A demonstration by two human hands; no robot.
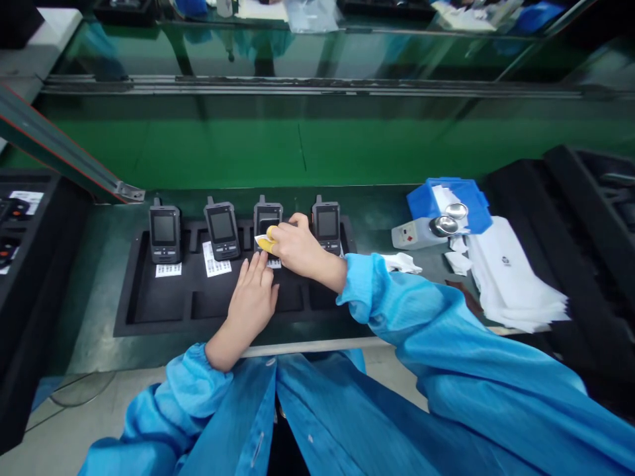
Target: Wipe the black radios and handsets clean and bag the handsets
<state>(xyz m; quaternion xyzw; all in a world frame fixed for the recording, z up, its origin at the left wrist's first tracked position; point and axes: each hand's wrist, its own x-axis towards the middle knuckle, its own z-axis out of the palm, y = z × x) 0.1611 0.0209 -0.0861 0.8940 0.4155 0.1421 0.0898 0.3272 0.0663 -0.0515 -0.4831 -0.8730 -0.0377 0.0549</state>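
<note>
Four-sided black handheld radios with screens and stub antennas stand in a row across a black tray [163,307]. My right hand [300,248] is over the third radio [268,211], its fingers closed on a small white wipe [258,243]. Yellow covers show on its fingertips. My left hand [253,294] lies flat, fingers stretched, with its tips at the lower edge of the same radio. To the left are the first radio [165,233] and the second radio [221,230]. Another radio [327,225] stands just right of my right hand. White printed labels [216,262] lie beneath the radios.
On the right are a blue bin [471,198], a white bottle [414,233] with a metal top, crumpled wipes [459,262] and a stack of white sheets [513,271]. Black trays [42,264] stand at the left, others at the far right. A green panel [297,142] rises behind.
</note>
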